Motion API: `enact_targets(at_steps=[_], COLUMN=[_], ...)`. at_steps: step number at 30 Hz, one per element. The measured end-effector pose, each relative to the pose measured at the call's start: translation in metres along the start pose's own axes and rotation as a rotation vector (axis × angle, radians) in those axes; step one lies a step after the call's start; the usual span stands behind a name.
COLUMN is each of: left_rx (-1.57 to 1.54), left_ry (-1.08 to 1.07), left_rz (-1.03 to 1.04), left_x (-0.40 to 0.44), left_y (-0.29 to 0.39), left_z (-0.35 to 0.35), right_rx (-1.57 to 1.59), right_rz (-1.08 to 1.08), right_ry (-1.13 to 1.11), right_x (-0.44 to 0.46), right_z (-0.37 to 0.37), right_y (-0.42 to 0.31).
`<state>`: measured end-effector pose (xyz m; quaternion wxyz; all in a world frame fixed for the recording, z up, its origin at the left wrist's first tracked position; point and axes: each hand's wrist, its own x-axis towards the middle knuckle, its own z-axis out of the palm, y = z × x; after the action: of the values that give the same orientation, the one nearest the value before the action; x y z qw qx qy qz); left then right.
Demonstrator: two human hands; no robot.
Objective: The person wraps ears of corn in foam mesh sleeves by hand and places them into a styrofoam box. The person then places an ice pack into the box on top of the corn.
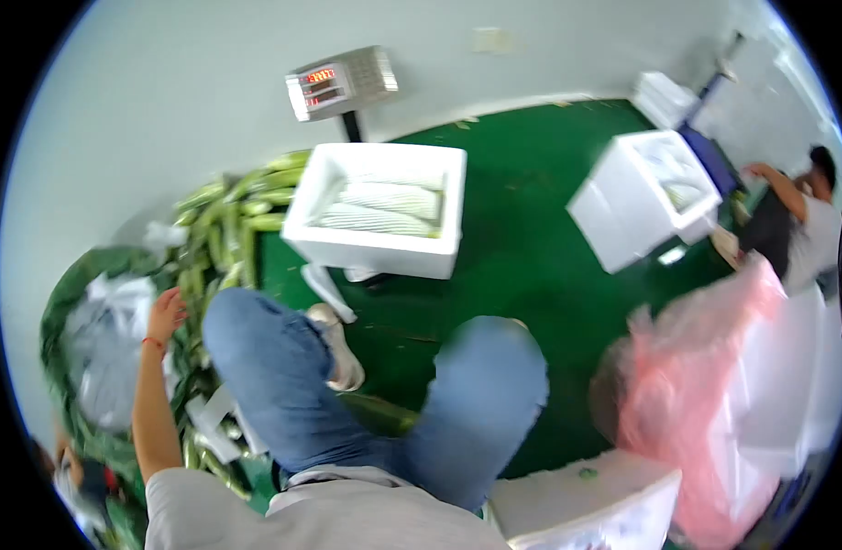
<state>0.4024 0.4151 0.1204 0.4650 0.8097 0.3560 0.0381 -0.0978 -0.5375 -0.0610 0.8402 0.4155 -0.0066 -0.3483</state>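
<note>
My left hand [167,314] hangs at the left between a green sack [59,321] and a heap of long green vegetables [247,197]. Its fingers are loosely bent and apart, with nothing visible in them. White netting or wrapping [114,321] fills the sack just left of the hand. In front of my knees, a white foam box [375,252] holds several vegetables in white foam nets [384,197]. My right hand is out of view.
A scale display [324,87] with red digits stands behind the box. Stacked white foam boxes [613,215] are at the right, near a seated person [806,211]. Pink plastic bagging [687,394] lies right of my knee. Another person [77,486] shows at lower left.
</note>
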Motion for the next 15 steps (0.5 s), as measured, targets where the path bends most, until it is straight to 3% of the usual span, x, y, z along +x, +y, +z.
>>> enact_targets(at_steps=[1, 2, 3, 4, 5, 6, 7, 8, 10, 13, 15], left_rx=[-0.015, -0.016, 0.093, 0.197, 0.273, 0.343, 0.313, 0.294, 0.264, 0.401, 0.443], left_ry=[-0.093, -0.195, -0.193, -0.168, -0.187, -0.198, -0.291, -0.37, -0.372, -0.199, -0.169], left_rz=[0.01, 0.035, 0.109, 0.183, 0.356, 0.535, 0.46, 0.376, 0.329, 0.531, 0.288], left_x=[0.025, 0.051, 0.06, 0.061, 0.082, 0.109, 0.1, 0.083, 0.086, 0.071, 0.045], left_y=[-0.011, -0.022, -0.011, -0.007, -0.03, -0.046, -0.029, -0.01, -0.02, -0.055, -0.064], left_z=[0.007, 0.014, 0.035, 0.051, 0.052, 0.055, 0.062, 0.056, 0.038, 0.007, -0.009], right_rx=[-0.875, -1.745, -1.86, -1.957, -1.967, -1.901, -1.833, -1.972, -2.065, -2.142, -2.199], right_rz=[-0.25, -0.479, -0.481, -0.638, -0.582, -0.541, -0.497, -0.599, -0.693, -0.749, -0.785], right_ry=[0.019, 0.279, 0.319, 0.515, 0.647, 0.583, 0.525, 0.712, 0.896, 1.015, 1.095], right_x=[0.023, 0.047, 0.061, 0.087, 0.112, 0.141, 0.168, 0.16, 0.158, 0.157, 0.156], right_z=[-0.004, -0.011, -0.026, -0.037, -0.043, -0.051, -0.057, -0.058, -0.056, -0.05, -0.043], right_y=[-0.007, -0.001, 0.046, 0.069, 0.069, -0.001, -0.078, -0.024, 0.013, 0.022, 0.016])
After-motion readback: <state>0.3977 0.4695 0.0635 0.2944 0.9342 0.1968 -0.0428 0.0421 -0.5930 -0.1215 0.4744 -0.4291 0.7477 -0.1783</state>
